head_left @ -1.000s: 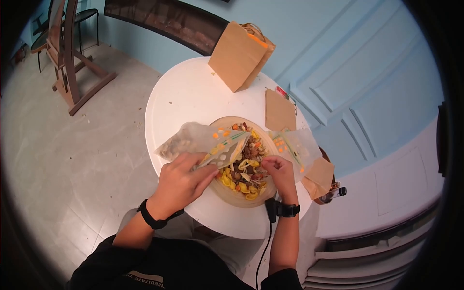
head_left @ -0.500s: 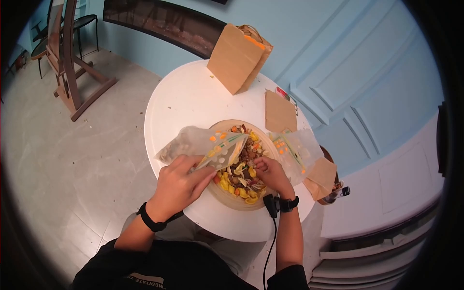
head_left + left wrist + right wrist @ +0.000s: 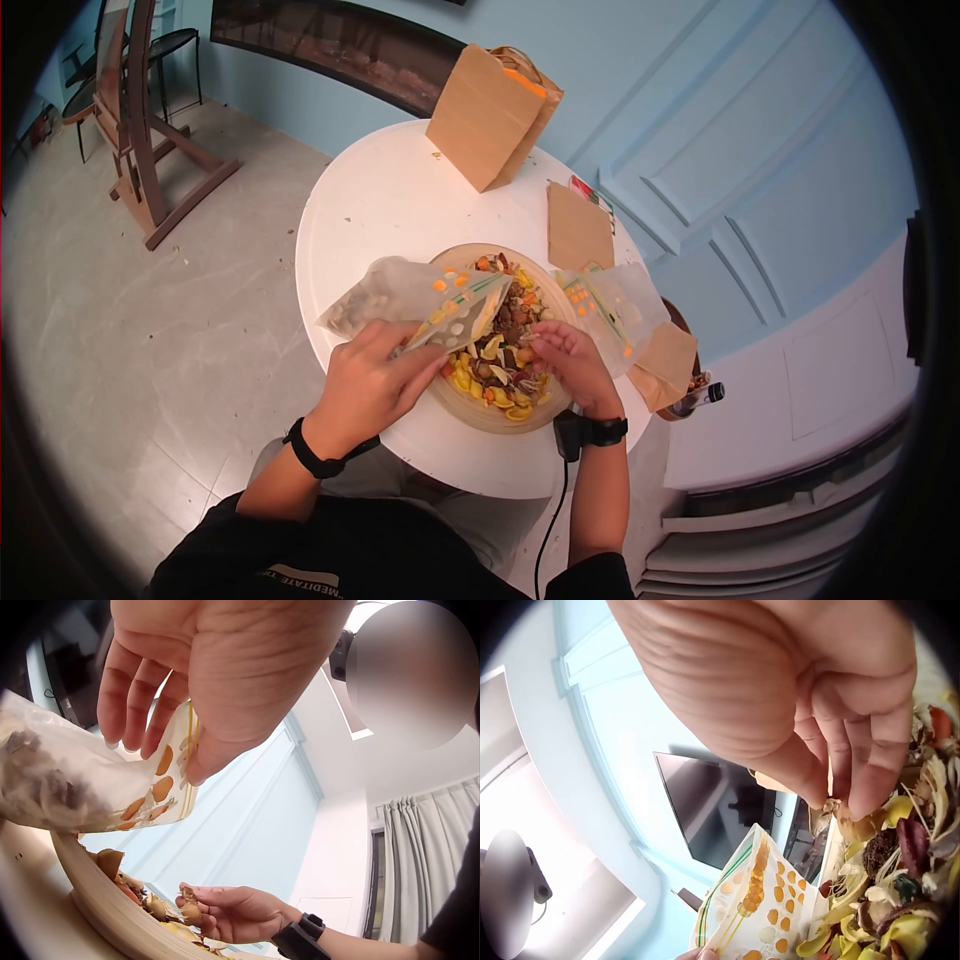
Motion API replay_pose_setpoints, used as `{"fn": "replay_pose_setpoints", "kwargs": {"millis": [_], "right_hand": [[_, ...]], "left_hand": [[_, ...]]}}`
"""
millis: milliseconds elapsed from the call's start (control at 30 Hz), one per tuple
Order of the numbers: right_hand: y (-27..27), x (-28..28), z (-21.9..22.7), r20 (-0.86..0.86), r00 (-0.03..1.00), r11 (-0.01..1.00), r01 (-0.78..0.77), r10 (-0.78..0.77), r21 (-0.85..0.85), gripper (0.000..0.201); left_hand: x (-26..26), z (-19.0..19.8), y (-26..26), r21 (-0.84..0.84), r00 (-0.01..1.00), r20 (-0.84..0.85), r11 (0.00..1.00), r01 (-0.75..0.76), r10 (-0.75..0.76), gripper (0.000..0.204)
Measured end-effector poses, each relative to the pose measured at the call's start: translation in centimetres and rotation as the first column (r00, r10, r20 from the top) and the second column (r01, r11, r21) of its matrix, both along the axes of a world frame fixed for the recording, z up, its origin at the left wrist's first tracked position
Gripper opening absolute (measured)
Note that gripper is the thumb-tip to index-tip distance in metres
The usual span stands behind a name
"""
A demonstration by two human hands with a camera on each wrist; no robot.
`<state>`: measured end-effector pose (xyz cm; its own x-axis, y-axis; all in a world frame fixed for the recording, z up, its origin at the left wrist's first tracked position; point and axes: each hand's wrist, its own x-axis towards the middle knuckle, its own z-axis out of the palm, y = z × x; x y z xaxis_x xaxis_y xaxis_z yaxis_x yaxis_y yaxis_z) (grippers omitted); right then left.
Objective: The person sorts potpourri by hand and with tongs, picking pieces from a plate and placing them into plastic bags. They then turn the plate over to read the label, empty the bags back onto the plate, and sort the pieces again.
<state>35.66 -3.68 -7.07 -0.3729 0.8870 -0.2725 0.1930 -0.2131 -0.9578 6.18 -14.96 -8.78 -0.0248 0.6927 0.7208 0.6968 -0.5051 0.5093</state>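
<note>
Head view: bowl [image 3: 455,405] of mixed pieces sat on the white table [image 3: 390,200]. Left hand [image 3: 372,385] gripped a clear bag [image 3: 415,298] at the bowl's left rim, mouth over the mix. Right hand [image 3: 572,365] pinched a piece above the bowl. Second bag [image 3: 612,305] lay right of the bowl; paper sack [image 3: 492,115] stood beyond it.

Left wrist view: fingers [image 3: 131,697] clasped the bag [image 3: 67,787] over the bowl [image 3: 112,911].

Right wrist view: fingertips [image 3: 870,787] pinched a small piece over the mix [image 3: 892,877].
</note>
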Motion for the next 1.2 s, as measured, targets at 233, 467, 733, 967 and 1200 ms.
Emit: {"fn": "replay_pose_setpoints", "kwargs": {"millis": [233,467,733,967,1200], "right_hand": [[-0.5,-0.1,0.4,0.132,0.989,0.998,0.056,-0.061,0.041,0.022],[-2.2,-3.0,3.7,-0.014,1.000,0.992,0.018,-0.016,0.121,0.027],[-3.3,-8.1,3.9,0.173,0.984,0.831,-0.066,-0.037,0.553,0.025],[0.1,-2.5,0.2,0.621,0.769,0.862,-0.205,-0.152,0.464,0.026],[-0.5,-2.2,-0.5,0.518,0.845,0.882,-0.135,-0.136,0.452,0.021]], "left_hand": [[0.0,0.2,-0.2,-0.017,1.000,0.004,1.000,-0.004,0.004,0.013],[0.4,0.2,-0.1,-0.003,1.000,-0.004,1.000,0.012,-0.012,0.013],[0.8,0.8,-0.1,-0.010,1.000,-0.024,1.000,0.016,-0.016,0.014],[0.3,0.3,0.0,0.020,1.000,0.009,1.000,-0.024,0.024,0.014],[0.3,0.5,-0.3,0.011,1.000,0.011,1.000,-0.014,0.014,0.012]]}}
